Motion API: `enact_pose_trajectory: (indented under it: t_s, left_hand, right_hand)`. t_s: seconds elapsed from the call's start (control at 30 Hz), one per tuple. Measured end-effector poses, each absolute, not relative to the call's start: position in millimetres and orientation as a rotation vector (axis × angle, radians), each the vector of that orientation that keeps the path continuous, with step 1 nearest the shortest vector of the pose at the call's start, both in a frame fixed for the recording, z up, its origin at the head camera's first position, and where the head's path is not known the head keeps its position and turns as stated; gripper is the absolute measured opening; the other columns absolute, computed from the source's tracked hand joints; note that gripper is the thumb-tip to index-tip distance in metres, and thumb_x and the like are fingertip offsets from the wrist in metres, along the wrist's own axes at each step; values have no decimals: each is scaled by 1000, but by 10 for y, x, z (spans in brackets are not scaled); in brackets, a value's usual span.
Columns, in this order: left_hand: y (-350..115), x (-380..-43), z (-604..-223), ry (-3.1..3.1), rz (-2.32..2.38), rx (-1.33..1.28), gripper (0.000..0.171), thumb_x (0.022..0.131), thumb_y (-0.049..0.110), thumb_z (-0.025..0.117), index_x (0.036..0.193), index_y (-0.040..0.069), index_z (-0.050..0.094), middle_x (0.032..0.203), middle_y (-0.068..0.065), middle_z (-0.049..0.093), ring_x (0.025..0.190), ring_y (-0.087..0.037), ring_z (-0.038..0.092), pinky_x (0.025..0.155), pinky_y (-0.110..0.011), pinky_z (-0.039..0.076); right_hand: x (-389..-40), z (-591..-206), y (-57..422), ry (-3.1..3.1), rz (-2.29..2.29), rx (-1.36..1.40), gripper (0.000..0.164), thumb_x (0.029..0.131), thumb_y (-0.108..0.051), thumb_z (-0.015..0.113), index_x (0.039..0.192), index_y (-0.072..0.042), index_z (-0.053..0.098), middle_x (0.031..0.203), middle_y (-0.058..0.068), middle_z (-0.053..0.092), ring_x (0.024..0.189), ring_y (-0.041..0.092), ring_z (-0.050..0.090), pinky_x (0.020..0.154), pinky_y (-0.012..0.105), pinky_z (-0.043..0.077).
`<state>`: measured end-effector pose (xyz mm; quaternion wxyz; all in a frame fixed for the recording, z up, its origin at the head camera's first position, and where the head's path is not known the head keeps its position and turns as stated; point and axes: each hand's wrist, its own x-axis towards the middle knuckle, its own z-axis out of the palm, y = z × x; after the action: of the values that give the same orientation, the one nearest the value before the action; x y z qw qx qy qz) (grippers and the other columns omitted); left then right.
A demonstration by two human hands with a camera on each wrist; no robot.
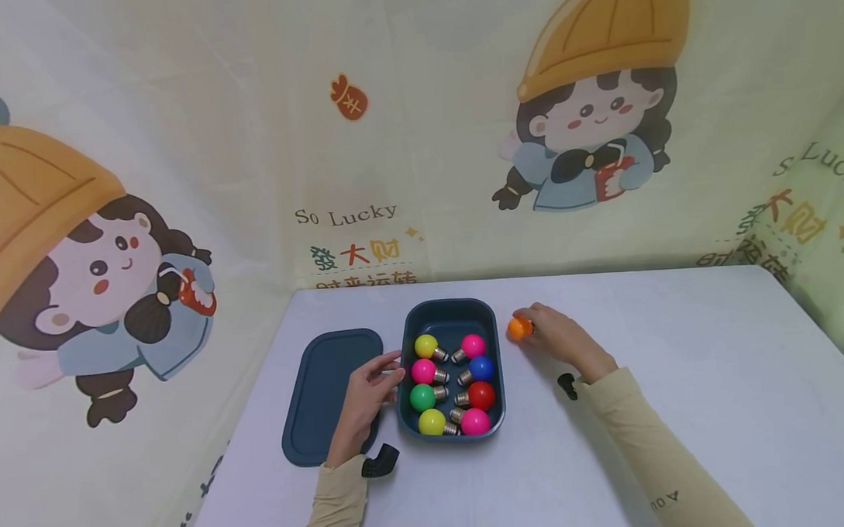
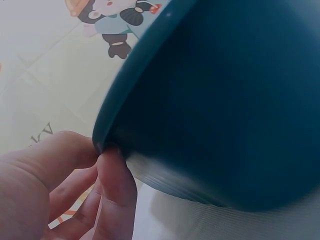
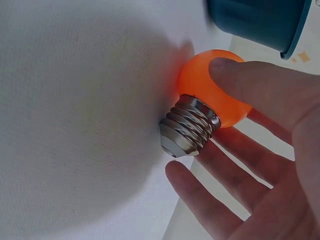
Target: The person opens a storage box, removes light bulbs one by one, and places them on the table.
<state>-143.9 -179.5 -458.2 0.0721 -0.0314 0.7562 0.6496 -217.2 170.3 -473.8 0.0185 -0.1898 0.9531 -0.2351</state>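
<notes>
An orange light bulb (image 3: 205,82) with a silver screw base is held between the thumb and fingers of my right hand (image 1: 560,338), just right of the dark blue box (image 1: 408,431). The thumb lies across its round globe in the right wrist view. With thumb and fingertips my left hand (image 2: 70,185) pinches the box's rim on its left side. Inside the box, several bulbs form two columns with their bases facing inward: yellow (image 1: 426,345), pink (image 1: 423,370) and green (image 1: 422,398) on the left, blue (image 1: 481,368) and red (image 1: 481,395) among those on the right.
A dark blue lid (image 1: 308,407) lies flat on the white table (image 1: 677,363), left of the box and partly behind my left hand. A printed cloth (image 1: 463,239) with cartoon figures hangs behind the table's far edge.
</notes>
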Motion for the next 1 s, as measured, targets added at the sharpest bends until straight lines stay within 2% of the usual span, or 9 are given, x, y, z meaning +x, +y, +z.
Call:
enact_pose_trajectory:
  t_s: [0.17,0.37,0.63,0.83,1.0]
  left_hand:
    - [-1780,-1427,-4589,2286,1939,-100,40,93,11,69,132,2,62,113,-16,63,81,-14,63,65,-22,54]
    - [-1779,-1432,-4582,2274,1932,-116,41,93,11,69,133,2,61,112,-14,64,84,-15,64,67,-24,55]
    - [-1837,-1551,-4894,2292,1944,-183,42,92,17,73,132,10,63,113,-10,64,85,-16,64,65,-22,54]
    - [-1804,-1471,-4707,2277,1948,-141,39,93,10,70,131,5,63,111,-13,64,87,-19,65,67,-25,56]
    - [-1781,-1425,-4610,2275,1947,-113,40,93,11,70,132,3,62,110,-11,64,84,-14,64,67,-25,56]
  right_hand:
    - [-2154,-4727,1722,2942,-709,-562,51,88,-9,74,135,2,55,117,19,61,103,32,60,94,50,52]
    - [-2139,-4684,1740,2943,-685,-563,56,87,-11,76,136,3,54,127,23,58,114,38,57,98,54,48]
    - [-2106,-4617,1712,2939,-693,-596,58,87,-14,77,136,4,53,130,23,56,118,39,54,100,54,47]
    - [-2095,-4596,1684,2948,-685,-607,59,86,-15,78,136,4,53,130,23,56,117,39,54,99,54,48]
    - [-2078,-4573,1672,2959,-671,-613,59,86,-15,77,136,4,53,131,23,55,119,38,53,100,52,48]
